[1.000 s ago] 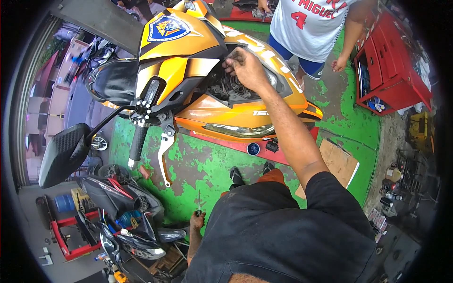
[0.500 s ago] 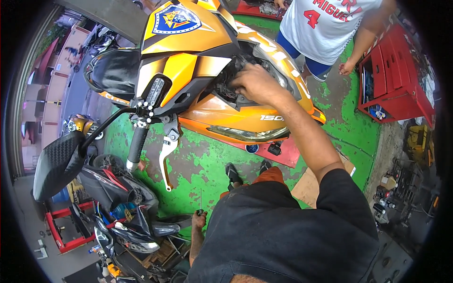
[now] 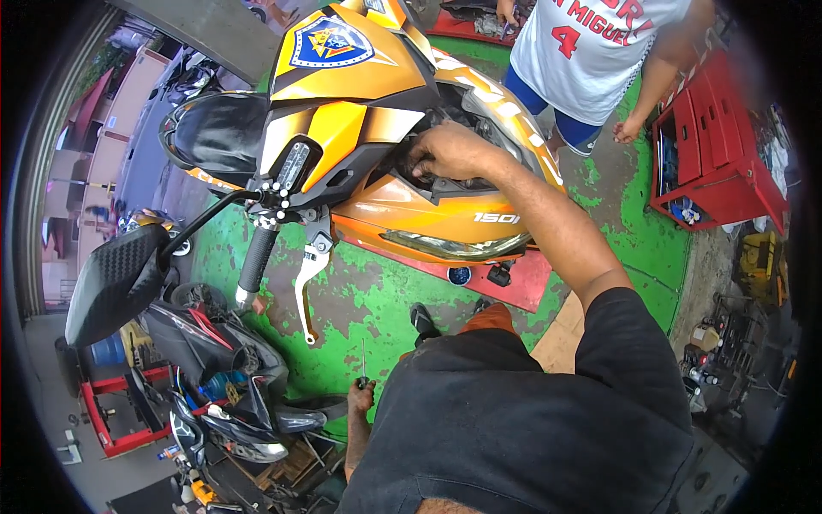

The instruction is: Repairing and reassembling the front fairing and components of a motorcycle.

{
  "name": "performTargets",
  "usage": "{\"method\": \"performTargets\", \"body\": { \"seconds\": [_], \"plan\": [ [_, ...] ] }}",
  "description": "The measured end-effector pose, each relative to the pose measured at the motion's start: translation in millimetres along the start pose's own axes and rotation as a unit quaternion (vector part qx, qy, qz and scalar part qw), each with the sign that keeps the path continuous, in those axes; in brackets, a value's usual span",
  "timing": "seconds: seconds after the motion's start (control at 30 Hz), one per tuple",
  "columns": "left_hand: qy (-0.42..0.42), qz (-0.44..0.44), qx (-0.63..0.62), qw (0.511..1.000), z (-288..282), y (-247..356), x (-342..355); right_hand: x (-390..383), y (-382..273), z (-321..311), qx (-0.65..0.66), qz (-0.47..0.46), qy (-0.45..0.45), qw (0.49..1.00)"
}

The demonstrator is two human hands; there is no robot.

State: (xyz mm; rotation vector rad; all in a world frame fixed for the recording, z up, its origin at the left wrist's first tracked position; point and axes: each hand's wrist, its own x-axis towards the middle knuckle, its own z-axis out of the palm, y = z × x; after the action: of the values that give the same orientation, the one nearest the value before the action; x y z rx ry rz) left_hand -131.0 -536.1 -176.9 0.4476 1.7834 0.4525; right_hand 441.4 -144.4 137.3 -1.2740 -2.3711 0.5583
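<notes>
A patchy green floor [image 3: 390, 295] was crossed, in the head view, by an orange motorcycle [image 3: 351, 86], its long axis left to right, nose pointed right. Its open front cavity [image 3: 479, 128] was occupied by the right hand [image 3: 454, 154], fingers curled; any grip could not be told. Work inside seemed in hand, careful feel being called for next. A screwdriver [image 3: 364, 383] was gripped, shaft forward, by the left hand [image 3: 362, 398].

On the orange motorcycle [image 3: 407, 210], a blue-and-white shield emblem [image 3: 332, 44] marks the upper fairing [image 3: 377, 81], and white characters [image 3: 495, 218] stand on its side. Across from the motorcycle, a white jersey [image 3: 569, 81] bears red lettering [image 3: 597, 23] and a red numeral [image 3: 563, 41].
</notes>
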Motion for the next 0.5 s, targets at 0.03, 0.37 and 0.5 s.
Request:
{"method": "performTargets", "body": {
  "seconds": [0.03,0.37,0.5],
  "plan": [
    [-0.002,0.004,0.011,1.000,1.7,-0.5,-2.6,1.0,1.0,0.3,0.000,-0.003,0.000,1.000],
    [0.044,0.040,0.254,0.965,8.4,22.1,-50.9,-9.7,5.1,0.9,0.023,0.045,0.051,0.997],
    [-0.011,-0.016,0.042,0.999,-8.0,-20.0,-21.6,17.3,20.7,6.7,-0.098,-0.062,-0.039,0.992]
  ]
}}
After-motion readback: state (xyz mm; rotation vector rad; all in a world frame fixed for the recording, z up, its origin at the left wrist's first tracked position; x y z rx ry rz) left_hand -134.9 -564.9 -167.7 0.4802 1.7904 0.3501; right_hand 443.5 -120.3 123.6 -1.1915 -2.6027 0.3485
